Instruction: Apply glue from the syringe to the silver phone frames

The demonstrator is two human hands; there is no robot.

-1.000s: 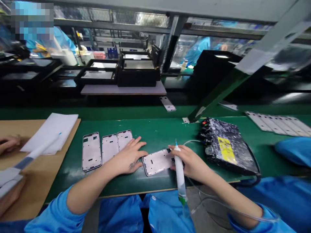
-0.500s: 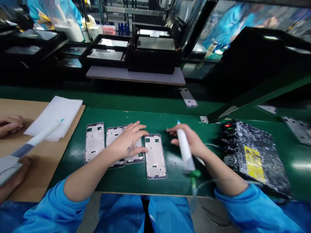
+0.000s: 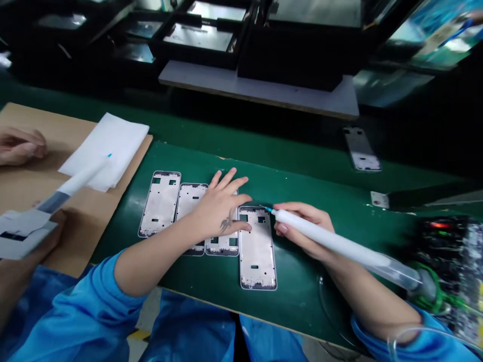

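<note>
On the green bench, a syringe tip at a phone frame's top edge

Across the middle of the view, four silvery phone frames (image 3: 257,251) lie on a green bench mat (image 3: 302,306). The rightmost sits slightly apart and nearest the person, with the others overlapping in a row to its left. The left hand (image 3: 221,211) lies open, fingers spread wide and palm down, over the two middle frames and just beside the rightmost. The right hand (image 3: 304,229) closes narrowly around a white dispensing syringe (image 3: 339,239), whose blue tip (image 3: 267,209) meets or nearly meets the top edge of the rightmost frame; the exact contact is too small to tell.

Lower right, a clear tube (image 3: 422,332) curves past the sleeve. At the left edge, a co-worker's hands (image 3: 20,147) rest on a cardboard sheet (image 3: 75,236), near a second white syringe (image 3: 81,182) and a stack of white sheets (image 3: 109,151). Along the top, black trays (image 3: 198,37) hold pale, shiny flat panels, and a grey shelf (image 3: 260,88) runs beneath them.
</note>
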